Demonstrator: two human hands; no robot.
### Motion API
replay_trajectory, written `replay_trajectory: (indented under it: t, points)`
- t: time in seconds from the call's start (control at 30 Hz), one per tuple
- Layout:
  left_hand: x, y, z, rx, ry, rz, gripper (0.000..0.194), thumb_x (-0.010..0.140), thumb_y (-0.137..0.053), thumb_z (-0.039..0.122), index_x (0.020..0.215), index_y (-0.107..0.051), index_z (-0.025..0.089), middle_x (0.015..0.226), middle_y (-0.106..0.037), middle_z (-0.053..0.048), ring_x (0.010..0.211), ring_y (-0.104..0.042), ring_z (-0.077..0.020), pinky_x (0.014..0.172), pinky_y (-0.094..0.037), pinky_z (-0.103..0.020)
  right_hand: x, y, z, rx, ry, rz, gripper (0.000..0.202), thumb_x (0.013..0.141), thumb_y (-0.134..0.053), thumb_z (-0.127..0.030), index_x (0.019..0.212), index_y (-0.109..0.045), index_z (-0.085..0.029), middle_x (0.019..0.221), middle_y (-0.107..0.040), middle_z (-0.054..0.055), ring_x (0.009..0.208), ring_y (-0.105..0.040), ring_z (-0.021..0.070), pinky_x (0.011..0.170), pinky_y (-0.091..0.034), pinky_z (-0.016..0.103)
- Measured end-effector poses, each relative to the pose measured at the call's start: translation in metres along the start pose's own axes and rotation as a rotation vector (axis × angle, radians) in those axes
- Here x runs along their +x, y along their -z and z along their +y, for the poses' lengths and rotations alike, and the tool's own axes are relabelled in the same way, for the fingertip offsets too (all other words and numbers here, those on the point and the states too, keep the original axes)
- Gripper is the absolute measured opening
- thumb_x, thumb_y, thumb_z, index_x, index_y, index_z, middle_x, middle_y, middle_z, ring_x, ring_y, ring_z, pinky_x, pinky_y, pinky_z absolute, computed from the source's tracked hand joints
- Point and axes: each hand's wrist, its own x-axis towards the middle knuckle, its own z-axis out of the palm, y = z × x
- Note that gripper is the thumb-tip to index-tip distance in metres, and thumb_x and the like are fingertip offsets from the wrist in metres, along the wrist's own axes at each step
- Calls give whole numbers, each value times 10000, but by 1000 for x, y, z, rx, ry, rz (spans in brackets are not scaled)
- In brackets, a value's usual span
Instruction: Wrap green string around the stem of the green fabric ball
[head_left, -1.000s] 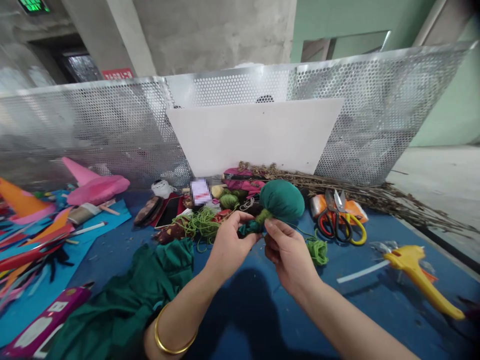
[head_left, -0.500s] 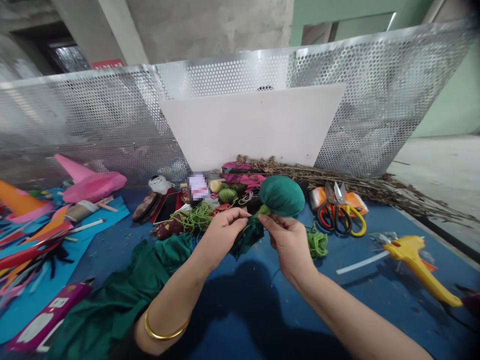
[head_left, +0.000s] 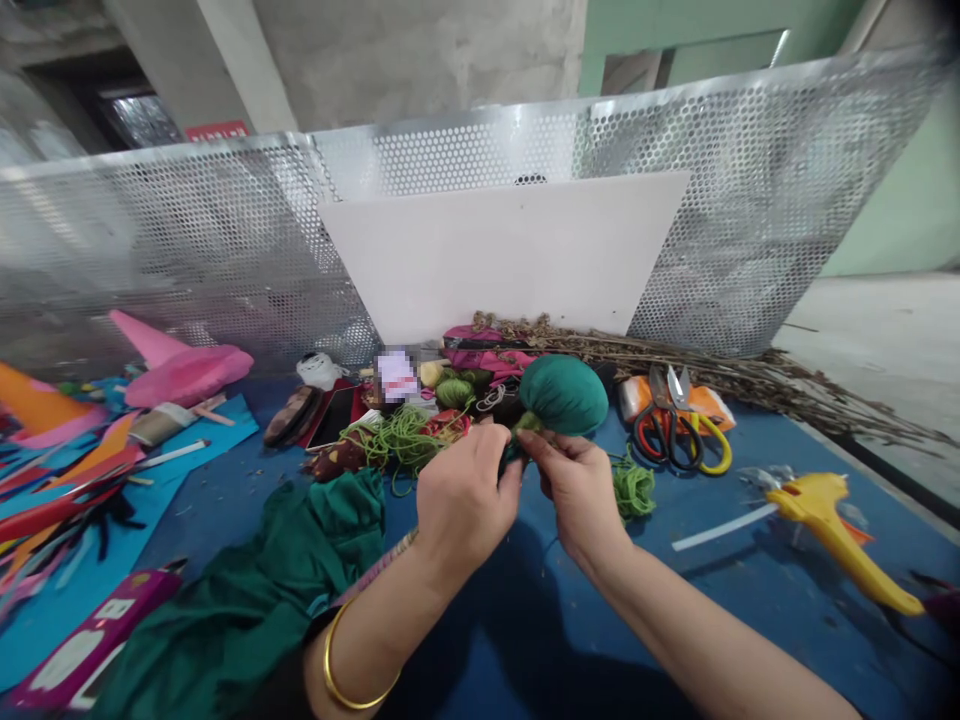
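Note:
A round, stuffed ball of green cloth (head_left: 564, 394) rests in front of me, with green yarn wound at its neck. My right hand (head_left: 574, 475) pinches that yarn-wrapped neck at the lower left of the ball. Close beside it, my left hand (head_left: 469, 490) is closed round the dark green cloth below the neck, hiding most of it. A gold bangle circles my left wrist. More green satin cloth (head_left: 255, 580) lies bunched by my left forearm. Loose green yarn (head_left: 634, 487) sits just right of my right hand.
Scissors (head_left: 667, 425) and a yellow glue gun (head_left: 832, 525) lie at the right. Dry stalks (head_left: 720, 370) run along the back, before a white board (head_left: 517, 250). Green yarn (head_left: 405, 435), a pink hat (head_left: 180, 365), felt strips (head_left: 67, 500) and a purple device (head_left: 97, 635) are left.
My left hand has turned over and closed round the loose dark green cloth, which hung visible between the hands before. My right hand has barely moved.

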Motion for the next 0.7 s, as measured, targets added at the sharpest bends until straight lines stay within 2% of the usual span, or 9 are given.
replay_trajectory:
  t: [0.1, 0.17, 0.23, 0.27, 0.33, 0.4, 0.5, 0.6, 0.7]
  points:
    - [3, 3, -1, -117, 53, -11, 148, 917, -474, 202, 825, -590, 213, 824, -716, -26, 764, -680, -179, 703, -480, -283, 2, 1, 1, -12, 11, 9, 288, 586, -809, -398, 566, -648, -159, 408, -388, -71, 466, -364, 98, 464, -326, 249]
    - [8, 7, -3, -235, 178, -69, 138, 894, -497, 208, 789, -586, 216, 828, -717, -16, 764, -674, -174, 713, -486, -283, 3, 1, 2, -14, 11, 8, 289, 596, -806, -396, 556, -642, -161, 404, -385, -69, 476, -380, 105, 470, -332, 250]
    - [14, 12, -7, -396, 330, -175, 68, 839, -545, 201, 781, -579, 211, 853, -710, -17, 787, -670, -181, 733, -504, -290, 4, 2, 3, -16, 9, 6, 283, 608, -802, -388, 557, -641, -162, 402, -381, -70, 475, -381, 104, 467, -332, 248]
    - [17, 14, -10, -501, 389, -242, 32, 810, -560, 188, 814, -587, 204, 897, -708, -27, 826, -673, -188, 764, -515, -298, 4, 2, 3, -16, 8, 5, 279, 611, -801, -387, 562, -644, -161, 402, -380, -70, 470, -377, 102, 462, -330, 247]
    - [22, 16, -14, -700, 454, -322, 261, 766, -566, 152, 1023, -600, 185, 1043, -700, -61, 986, -662, -213, 876, -514, -326, 4, 2, 3, -16, 5, 1, 275, 614, -802, -388, 576, -652, -160, 403, -383, -70, 464, -376, 102, 455, -329, 245]
    - [23, 17, -16, -787, 444, -342, 431, 798, -506, 148, 1226, -552, 169, 1208, -657, -94, 1135, -608, -226, 981, -475, -361, 3, 2, 3, -13, 3, -5, 272, 614, -805, -390, 585, -660, -161, 402, -392, -67, 469, -395, 109, 457, -341, 247]
    - [19, 12, -12, -626, 265, -321, 489, 862, -400, 158, 1339, -507, 156, 1360, -570, -126, 1259, -523, -246, 1078, -397, -409, 1, 2, 4, -7, -3, -18, 260, 610, -811, -380, 590, -674, -160, 404, -424, -54, 504, -458, 135, 486, -386, 261]
    - [12, 4, -2, -362, 65, -353, 673, 784, -486, 162, 1444, -370, 95, 1400, -516, -200, 1282, -498, -319, 1058, -411, -469, 0, 1, 6, 37, 3, -37, 227, 606, -819, -345, 603, -692, -157, 473, -539, -14, 596, -545, 170, 572, -455, 284]
    - [7, -3, 4, -248, 121, -339, 789, 727, -568, 209, 1463, -325, 63, 1347, -556, -232, 1214, -551, -368, 988, -465, -500, -1, 0, 9, 92, 22, -62, 178, 629, -809, -308, 670, -721, -158, 613, -647, 20, 713, -600, 187, 683, -487, 295]
